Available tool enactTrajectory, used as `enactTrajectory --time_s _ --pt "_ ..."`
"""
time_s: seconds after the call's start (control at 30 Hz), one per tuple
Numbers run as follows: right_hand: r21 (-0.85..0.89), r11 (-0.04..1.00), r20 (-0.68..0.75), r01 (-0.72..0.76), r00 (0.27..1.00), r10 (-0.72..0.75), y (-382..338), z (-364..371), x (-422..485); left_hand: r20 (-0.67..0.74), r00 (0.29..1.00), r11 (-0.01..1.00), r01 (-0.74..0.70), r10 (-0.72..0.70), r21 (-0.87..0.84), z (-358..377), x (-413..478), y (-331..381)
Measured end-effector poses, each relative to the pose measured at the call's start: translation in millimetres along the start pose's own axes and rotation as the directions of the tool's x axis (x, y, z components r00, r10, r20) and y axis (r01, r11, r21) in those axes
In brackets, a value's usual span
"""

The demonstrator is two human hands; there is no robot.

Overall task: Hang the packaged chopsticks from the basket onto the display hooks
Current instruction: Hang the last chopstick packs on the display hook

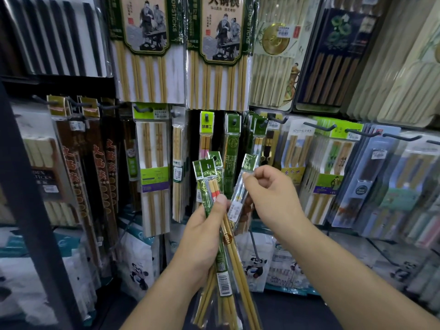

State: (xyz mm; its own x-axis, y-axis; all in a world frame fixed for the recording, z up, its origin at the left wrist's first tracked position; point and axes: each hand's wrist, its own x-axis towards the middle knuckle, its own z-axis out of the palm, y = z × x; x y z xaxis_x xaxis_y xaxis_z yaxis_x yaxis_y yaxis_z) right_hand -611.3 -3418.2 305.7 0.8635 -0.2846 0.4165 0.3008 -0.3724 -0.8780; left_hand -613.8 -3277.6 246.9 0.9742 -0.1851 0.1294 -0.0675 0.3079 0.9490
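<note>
My left hand grips a bundle of several packaged chopsticks with green header cards, held upright in front of the display. My right hand pinches one separate pack near its top, tilted away from the bundle to the right; its green header points up at the hooks. Straight ahead, two hooks carry matching narrow packs: one with a lime header and one with a dark green header. The basket is not in view.
The wall is dense with hanging chopstick packs: large sets above, brown-packaged ones left, pale and blue packs right. Dark hook tips jut out at the right. A dark upright post stands at the left. Bagged goods sit below.
</note>
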Motion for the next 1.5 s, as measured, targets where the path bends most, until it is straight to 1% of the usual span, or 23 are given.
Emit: enactTrajectory --time_s 0.07,0.13,0.2,0.27,0.37,0.43,0.5,0.57,0.63,0.73,0.83,1.03,1.13,1.23,1.33,1.43,1.5 --pt "-0.042 0.998 -0.046 0.036 0.998 -0.038 0 -3 2 -0.004 0.998 0.998 -0.058 0.059 0.014 0 -1 4" --pt "-0.042 0.997 -0.076 0.066 0.995 -0.069 -1 -9 3 0.025 0.997 0.995 -0.076 0.078 -0.071 -1 -2 7" --pt "-0.033 0.992 -0.116 0.120 0.986 -0.123 -6 -15 5 0.040 0.997 0.987 -0.061 0.068 -0.151 -3 -1 11" --pt "-0.046 0.982 -0.152 0.184 0.970 -0.189 -12 -20 12 0.015 0.998 0.982 -0.050 0.054 -0.183 -4 0 11" --pt "-0.080 0.968 -0.151 0.238 0.957 -0.247 -22 -23 23 0.034 0.999 0.969 -0.018 0.028 -0.248 -5 -1 12" --pt "-0.099 0.964 -0.133 0.248 0.957 -0.260 -25 -23 27 0.059 0.998 0.963 -0.005 0.022 -0.271 -5 -3 13" --pt "-0.075 0.968 -0.131 0.238 0.960 -0.246 -27 -23 30 0.069 0.997 0.969 -0.008 0.026 -0.245 -5 -3 13" --pt "-0.046 0.978 -0.144 0.205 0.967 -0.210 -28 -23 34 0.080 0.996 0.985 -0.013 0.027 -0.175 -4 -4 12" --pt "-0.021 0.987 -0.160 0.159 0.974 -0.160 -29 -24 39 0.084 0.996 0.994 -0.011 0.020 -0.109 -4 -4 10" --pt "0.053 0.996 -0.159 0.065 0.986 -0.056 -29 -23 44 0.086 0.996 0.998 0.011 -0.006 -0.054 -3 -5 6" --pt "0.103 0.995 -0.152 0.017 0.988 -0.001 -30 -22 49 0.075 0.997 0.999 0.012 -0.009 -0.031 -2 -4 5" --pt "0.163 0.986 -0.136 -0.012 0.990 0.035 -38 -20 56 0.081 0.997 1.000 0.002 -0.002 -0.007 -1 -4 6" --pt "0.128 0.992 -0.158 -0.003 0.987 0.023 -38 -20 58 0.078 0.997 1.000 0.003 -0.002 -0.011 0 -3 5" --pt "-0.015 1.000 -0.205 0.022 0.978 -0.025 -35 -18 59 0.077 0.997 1.000 -0.003 0.005 -0.020 0 -2 3" --pt "-0.139 0.990 -0.215 0.030 0.975 -0.060 -28 -16 62 0.072 0.997 0.999 -0.018 0.020 -0.027 -2 0 1" --pt "-0.149 0.989 -0.232 0.009 0.972 -0.043 -21 -16 61 0.059 0.998 0.999 -0.034 0.035 -0.024 -3 1 -1" --pt "-0.127 0.992 -0.262 -0.022 0.965 -0.013 -19 -15 55 0.047 0.998 0.999 -0.048 0.047 0.021 -4 1 -2"
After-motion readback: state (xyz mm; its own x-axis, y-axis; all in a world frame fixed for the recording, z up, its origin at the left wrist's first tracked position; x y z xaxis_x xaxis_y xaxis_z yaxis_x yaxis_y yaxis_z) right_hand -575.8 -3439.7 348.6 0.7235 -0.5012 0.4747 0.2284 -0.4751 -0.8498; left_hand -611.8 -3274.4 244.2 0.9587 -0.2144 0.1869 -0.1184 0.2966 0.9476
